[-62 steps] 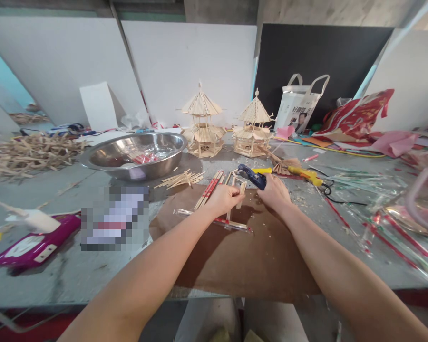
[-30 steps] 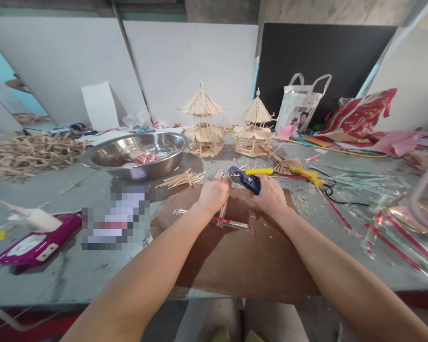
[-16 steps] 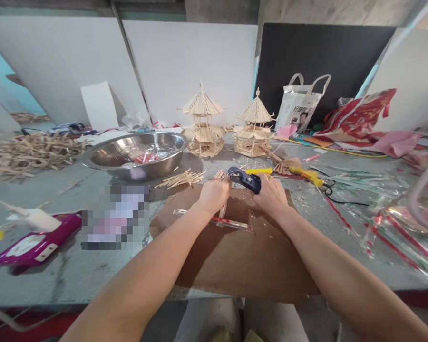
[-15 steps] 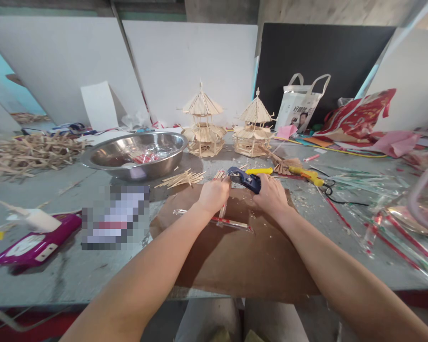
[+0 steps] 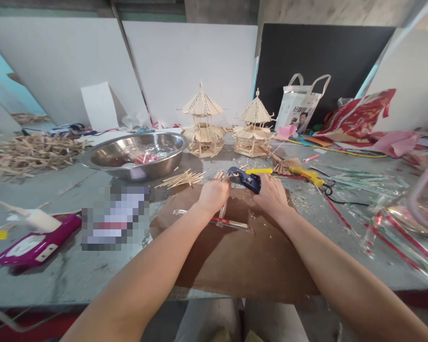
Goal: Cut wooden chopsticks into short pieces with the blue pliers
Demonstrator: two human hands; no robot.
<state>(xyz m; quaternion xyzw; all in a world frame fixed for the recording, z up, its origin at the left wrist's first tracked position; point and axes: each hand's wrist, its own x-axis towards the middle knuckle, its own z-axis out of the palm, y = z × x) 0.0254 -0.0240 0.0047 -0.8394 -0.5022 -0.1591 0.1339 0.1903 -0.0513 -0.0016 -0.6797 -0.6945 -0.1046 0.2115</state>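
My right hand (image 5: 272,194) is wrapped round the handle of a dark blue hand cutter (image 5: 245,179), whose head points left. Against that head, my left hand (image 5: 214,194) is closed, its fingertips pinched by the jaws; what they hold is too small and hidden to tell. A clear plastic sleeve with red print and pale sticks (image 5: 233,223) lies across the brown sheet (image 5: 249,266) below my hands. Loose thin wooden sticks (image 5: 183,178) form a small pile left of my left hand. Just behind the cutter lies a yellow-handled tool (image 5: 259,171).
A steel basin (image 5: 135,166) stands at the left, near a heap of wooden pieces (image 5: 32,152). Two stick-built pagoda models (image 5: 203,137) stand behind my hands. A glue gun (image 5: 306,175) and plastic sleeves (image 5: 395,232) lie right. A purple power strip (image 5: 35,242) sits front left.
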